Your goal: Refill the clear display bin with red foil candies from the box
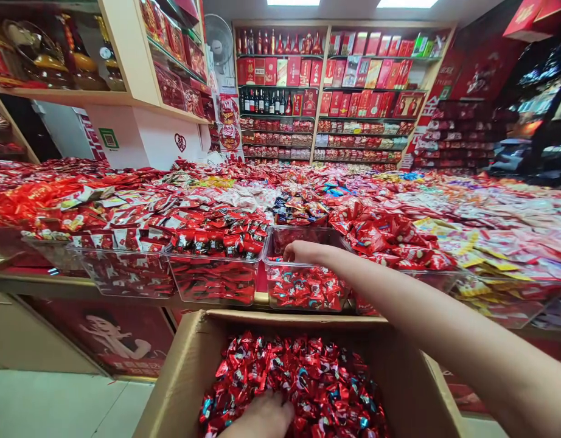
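My right hand reaches forward over the rim of a clear plastic bin that is partly filled with red wrapped candies. Its fingers curl down inside the bin and are mostly hidden. My left hand rests at the bottom edge of the view, buried in the red foil candies that fill an open cardboard box in front of me. Its fingers are out of sight under the candies.
Clear bins of red sweets line the counter edge, and a wide spread of wrapped candies covers the display behind. Shelves of red boxes and bottles stand at the back. A white fan hangs upper left.
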A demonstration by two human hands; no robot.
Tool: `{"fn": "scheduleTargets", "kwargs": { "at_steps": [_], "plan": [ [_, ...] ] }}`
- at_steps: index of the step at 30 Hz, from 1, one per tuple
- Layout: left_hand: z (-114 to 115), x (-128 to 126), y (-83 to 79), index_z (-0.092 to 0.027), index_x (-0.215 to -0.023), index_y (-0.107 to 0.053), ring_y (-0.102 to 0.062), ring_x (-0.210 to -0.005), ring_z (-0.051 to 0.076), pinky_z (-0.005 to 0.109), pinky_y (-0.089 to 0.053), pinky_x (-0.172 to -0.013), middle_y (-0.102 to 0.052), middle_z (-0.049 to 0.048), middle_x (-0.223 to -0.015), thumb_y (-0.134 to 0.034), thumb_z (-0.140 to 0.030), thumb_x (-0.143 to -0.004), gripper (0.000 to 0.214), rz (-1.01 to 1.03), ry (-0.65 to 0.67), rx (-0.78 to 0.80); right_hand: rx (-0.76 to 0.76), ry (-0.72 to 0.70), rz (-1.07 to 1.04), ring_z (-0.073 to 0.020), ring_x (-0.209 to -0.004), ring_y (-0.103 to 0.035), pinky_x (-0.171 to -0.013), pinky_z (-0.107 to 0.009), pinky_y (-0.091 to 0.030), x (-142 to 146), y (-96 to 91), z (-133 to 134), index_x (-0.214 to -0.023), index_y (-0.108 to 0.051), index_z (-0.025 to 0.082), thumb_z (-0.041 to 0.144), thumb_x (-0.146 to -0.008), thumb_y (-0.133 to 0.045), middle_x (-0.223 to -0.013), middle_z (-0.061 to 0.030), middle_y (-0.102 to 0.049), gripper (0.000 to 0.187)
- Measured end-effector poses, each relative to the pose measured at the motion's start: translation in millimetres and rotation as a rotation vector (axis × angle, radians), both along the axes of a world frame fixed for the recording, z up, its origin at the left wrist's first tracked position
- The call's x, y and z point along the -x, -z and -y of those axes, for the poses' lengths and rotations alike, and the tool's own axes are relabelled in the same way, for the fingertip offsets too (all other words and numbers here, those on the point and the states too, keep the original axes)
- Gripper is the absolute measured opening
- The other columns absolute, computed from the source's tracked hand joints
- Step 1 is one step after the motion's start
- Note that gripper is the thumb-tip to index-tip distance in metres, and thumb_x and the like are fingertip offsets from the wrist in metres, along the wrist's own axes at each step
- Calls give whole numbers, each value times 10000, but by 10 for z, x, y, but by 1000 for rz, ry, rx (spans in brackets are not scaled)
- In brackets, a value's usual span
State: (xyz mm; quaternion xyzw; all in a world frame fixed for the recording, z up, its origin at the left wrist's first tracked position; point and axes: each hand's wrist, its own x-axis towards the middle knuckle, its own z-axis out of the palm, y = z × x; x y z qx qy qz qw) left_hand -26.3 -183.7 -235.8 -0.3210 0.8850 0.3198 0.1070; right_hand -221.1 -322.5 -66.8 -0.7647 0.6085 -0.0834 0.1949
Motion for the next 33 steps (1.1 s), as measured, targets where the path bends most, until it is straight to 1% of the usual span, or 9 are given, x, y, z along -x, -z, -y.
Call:
{"fn": "scheduleTargets", "kwargs": {
  "at_steps": [5,12,18,21,22,24,27,30,33],
  "plan": [
    [-13,36,75,-180,-888,-631,-551,-883,323,439,-408,-724,-604,169,-976,-502,-159,-664,259,-5,-3,-28,78,48,-17,-166,-788,-557,-658,-219,-414,10,-77,-67,-892,-617,117,71,-631,-527,-886,-68,-631,280],
    [44,-32,182,-209,-739,-616,-559,-613,131,274,-422,-595,-621,-10,-649,-549,-340,-686,157,-130,24,-41,-61,-22,12,-130,-515,-555,-503,-212,-423,17,-60,-146,-632,-658,140,182,-582,-636,-555,-10,-625,68],
    [116,-86,102,-265,-700,-654,-530,-534,127,204,-327,-468,-637,-39,-601,-560,-156,-552,206,-183,102,-33,496,74,158,-141,-891,-501,-788,-257,-373,-89,-325,-452,-982,-536,123,201,-812,-369,-985,-82,-568,251],
    [133,-120,-27,-264,-799,-639,-540,-600,135,191,-337,-485,-653,-31,-713,-557,-196,-560,261,-225,43,-29,846,-110,195,-150,-870,-479,-772,-279,-371,-229,-210,-949,-955,-526,142,206,-815,-354,-905,-81,-563,231],
    [141,-123,-76,-263,-819,-632,-538,-611,139,190,-337,-484,-649,-32,-730,-567,-218,-556,275,-222,-4,-18,856,-228,138,-156,-805,-491,-721,-280,-385,-266,-87,-1126,-904,-545,152,198,-801,-369,-809,-70,-570,209],
    [165,-115,-169,-250,-822,-624,-525,-606,143,193,-334,-475,-635,-32,-721,-582,-255,-543,282,-184,-96,41,636,-451,-63,-161,-684,-507,-637,-276,-399,-299,267,-1421,-813,-572,167,205,-765,-412,-666,-49,-559,171],
    [208,-80,-257,-210,-763,-612,-515,-613,163,224,-347,-518,-606,-9,-690,-553,-251,-560,215,-127,-167,168,163,-346,-226,-197,-707,-551,-625,-290,-430,-259,890,-1623,-851,-584,155,276,-699,-512,-757,-77,-589,207],
    [216,-38,-246,-181,-743,-593,-523,-706,204,271,-369,-606,-588,41,-792,-517,-208,-573,188,-114,-171,208,-247,-166,-403,-370,-1005,-441,-735,-438,-415,-222,1340,-1620,-1143,-449,145,332,-496,-681,-1149,-195,-447,712],
    [169,2,-152,-175,-760,-587,-539,-764,214,276,-391,-647,-568,69,-920,-523,-157,-542,228,-87,-130,176,-374,-140,-462,-448,-1097,-297,-754,-529,-374,-258,1512,-1594,-1226,-349,144,302,-345,-737,-1251,-238,-312,976]
  ]
}}
